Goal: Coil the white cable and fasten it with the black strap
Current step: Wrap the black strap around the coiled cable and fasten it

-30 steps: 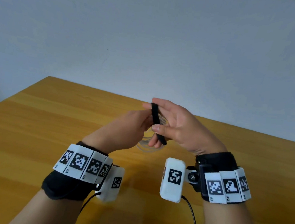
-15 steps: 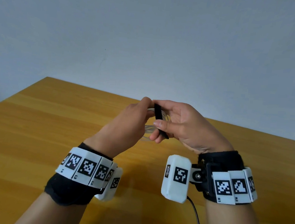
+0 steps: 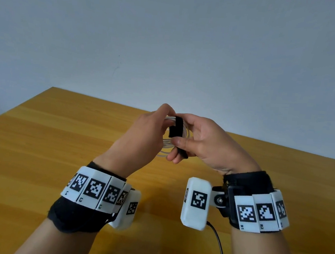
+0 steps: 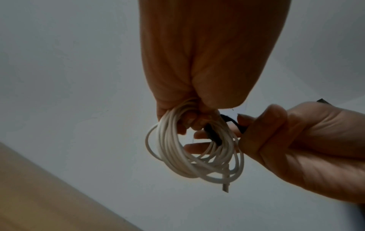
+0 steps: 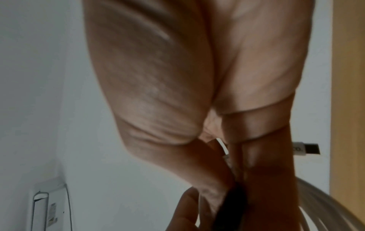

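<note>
Loops of smooth white cable (image 4: 199, 157) hang bunched from my left hand (image 3: 141, 136), fingers (image 4: 189, 120) curled tight around them above the wooden table (image 3: 38, 156); my right hand (image 3: 207, 146) pinches the fuzzy black strap (image 3: 176, 127) crossing the coil.

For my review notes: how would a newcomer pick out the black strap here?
Above the wooden table, find the two raised hands. Between them hangs the white cable coil. The black strap is the only dark band crossing its pale loops.
</note>
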The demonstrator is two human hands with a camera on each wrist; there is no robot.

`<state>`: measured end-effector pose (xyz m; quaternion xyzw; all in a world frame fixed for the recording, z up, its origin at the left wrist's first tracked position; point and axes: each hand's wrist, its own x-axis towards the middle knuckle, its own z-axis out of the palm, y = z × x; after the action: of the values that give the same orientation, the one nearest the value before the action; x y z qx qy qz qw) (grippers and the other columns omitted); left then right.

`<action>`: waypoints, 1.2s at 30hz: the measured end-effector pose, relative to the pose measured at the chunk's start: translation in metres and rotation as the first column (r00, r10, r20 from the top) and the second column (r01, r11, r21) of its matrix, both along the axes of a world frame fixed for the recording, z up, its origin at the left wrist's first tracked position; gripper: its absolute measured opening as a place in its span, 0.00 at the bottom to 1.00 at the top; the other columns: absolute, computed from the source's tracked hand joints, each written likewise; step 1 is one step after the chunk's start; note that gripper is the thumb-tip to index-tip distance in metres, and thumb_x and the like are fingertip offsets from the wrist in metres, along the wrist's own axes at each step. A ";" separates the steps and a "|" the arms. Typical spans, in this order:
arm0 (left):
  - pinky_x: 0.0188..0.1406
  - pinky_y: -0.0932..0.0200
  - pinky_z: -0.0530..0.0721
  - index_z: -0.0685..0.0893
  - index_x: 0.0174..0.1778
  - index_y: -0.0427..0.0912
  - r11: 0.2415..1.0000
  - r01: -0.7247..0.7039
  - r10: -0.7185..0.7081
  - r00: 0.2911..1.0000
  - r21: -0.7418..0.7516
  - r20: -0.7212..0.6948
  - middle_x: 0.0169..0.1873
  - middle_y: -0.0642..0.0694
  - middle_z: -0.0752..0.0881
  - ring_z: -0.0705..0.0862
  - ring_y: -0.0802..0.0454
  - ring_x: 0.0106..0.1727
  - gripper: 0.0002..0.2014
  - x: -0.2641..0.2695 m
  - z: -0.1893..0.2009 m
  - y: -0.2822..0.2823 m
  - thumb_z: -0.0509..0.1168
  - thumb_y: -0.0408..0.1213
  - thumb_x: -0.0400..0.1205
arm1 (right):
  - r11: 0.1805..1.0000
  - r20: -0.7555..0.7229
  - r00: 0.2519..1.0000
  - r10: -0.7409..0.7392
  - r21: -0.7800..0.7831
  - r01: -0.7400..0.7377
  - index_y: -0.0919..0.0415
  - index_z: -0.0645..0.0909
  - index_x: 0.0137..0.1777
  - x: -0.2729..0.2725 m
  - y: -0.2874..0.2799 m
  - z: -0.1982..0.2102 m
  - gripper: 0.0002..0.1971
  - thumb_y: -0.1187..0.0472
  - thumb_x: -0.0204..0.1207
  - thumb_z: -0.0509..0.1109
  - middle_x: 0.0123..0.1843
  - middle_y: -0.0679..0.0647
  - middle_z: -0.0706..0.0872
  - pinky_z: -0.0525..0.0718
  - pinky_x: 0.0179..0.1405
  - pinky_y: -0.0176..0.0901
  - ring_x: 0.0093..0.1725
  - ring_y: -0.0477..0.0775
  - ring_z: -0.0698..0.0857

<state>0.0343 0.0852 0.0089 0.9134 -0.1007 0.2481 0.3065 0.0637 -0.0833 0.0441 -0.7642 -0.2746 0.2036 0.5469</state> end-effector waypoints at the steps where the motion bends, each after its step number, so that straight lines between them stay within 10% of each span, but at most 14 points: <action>1: 0.29 0.63 0.71 0.76 0.57 0.40 1.000 -0.008 0.008 1.000 -0.011 0.002 0.28 0.55 0.76 0.76 0.56 0.30 0.09 -0.001 0.001 0.000 0.59 0.23 0.85 | 1.000 0.012 1.000 -0.023 0.003 0.023 0.63 0.72 0.81 0.000 0.001 0.000 0.26 0.74 0.84 0.69 0.65 0.63 0.87 0.92 0.44 0.47 0.43 0.66 0.95; 4: 0.26 0.68 0.70 0.74 0.50 0.41 0.998 -0.038 0.039 0.999 -0.051 0.023 0.30 0.60 0.74 0.74 0.58 0.29 0.06 -0.001 0.002 0.004 0.57 0.26 0.87 | 0.988 0.114 0.981 -0.155 0.014 0.154 0.57 0.73 0.81 0.000 0.004 0.002 0.28 0.72 0.83 0.72 0.78 0.53 0.79 0.93 0.51 0.53 0.41 0.63 0.96; 9: 0.24 0.65 0.68 0.74 0.51 0.40 0.991 -0.099 0.100 0.995 -0.091 0.004 0.28 0.55 0.76 0.73 0.56 0.27 0.05 0.001 -0.001 0.010 0.55 0.32 0.90 | 0.956 0.241 0.926 -0.289 0.030 0.290 0.51 0.86 0.64 -0.003 0.008 0.002 0.13 0.65 0.82 0.74 0.40 0.50 0.96 0.91 0.61 0.54 0.39 0.51 0.96; 24: 0.26 0.65 0.70 0.76 0.51 0.41 0.976 -0.110 0.110 0.994 -0.186 -0.013 0.30 0.55 0.79 0.76 0.55 0.31 0.11 0.000 0.003 0.011 0.51 0.40 0.92 | 0.959 0.249 0.936 -0.250 -0.067 0.274 0.57 0.88 0.55 -0.003 0.017 -0.003 0.06 0.66 0.82 0.75 0.43 0.54 0.96 0.94 0.52 0.59 0.39 0.51 0.96; 31: 0.34 0.64 0.68 0.75 0.49 0.45 0.987 -0.112 0.114 0.993 -0.119 0.007 0.46 0.48 0.82 0.78 0.50 0.43 0.10 0.000 0.005 0.011 0.50 0.38 0.92 | 0.904 0.419 0.854 -0.308 -0.152 0.400 0.53 0.82 0.50 -0.004 0.021 -0.006 0.09 0.56 0.78 0.80 0.40 0.47 0.96 0.85 0.34 0.31 0.35 0.37 0.92; 36: 0.34 0.60 0.76 0.77 0.52 0.41 0.978 -0.128 0.124 0.992 -0.165 -0.035 0.40 0.47 0.85 0.82 0.52 0.38 0.11 -0.002 0.009 0.013 0.51 0.39 0.91 | 0.907 0.382 0.833 -0.400 0.034 0.420 0.59 0.79 0.51 -0.007 0.029 -0.009 0.11 0.65 0.78 0.80 0.36 0.52 0.95 0.91 0.32 0.36 0.28 0.44 0.93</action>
<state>0.0321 0.0979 0.0180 0.8920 -0.0176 0.2635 0.3669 0.0566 -0.0546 0.0350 -0.8435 -0.2000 -0.0635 0.4944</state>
